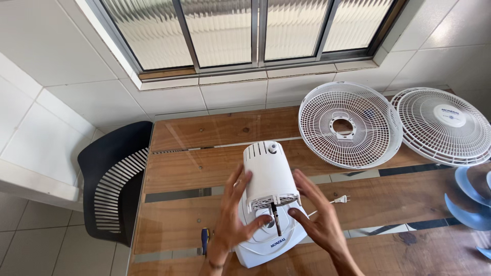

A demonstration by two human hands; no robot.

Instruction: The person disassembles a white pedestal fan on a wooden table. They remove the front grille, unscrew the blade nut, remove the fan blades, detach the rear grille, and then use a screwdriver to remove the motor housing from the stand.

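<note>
Between hands: white vented motor housing [270, 175], upright.

The white plastic fan motor housing [270, 175] has slotted vents and a dark metal shaft [276, 219] below it, over a white square fan base [266, 245]. The brown wooden slatted table [215, 133] shows grain, knots and pale gaps between planks. Toward its far right corner lie a white round wire-pattern rear grille [350, 125] and a white round front grille with a solid centre disc [444, 125]. At the right edge are pale blue translucent blades [468, 204]. The black chair with white-striped slots [115, 179] stands left. A blue-and-yellow screwdriver handle [204, 239] lies at the near left edge.
</note>
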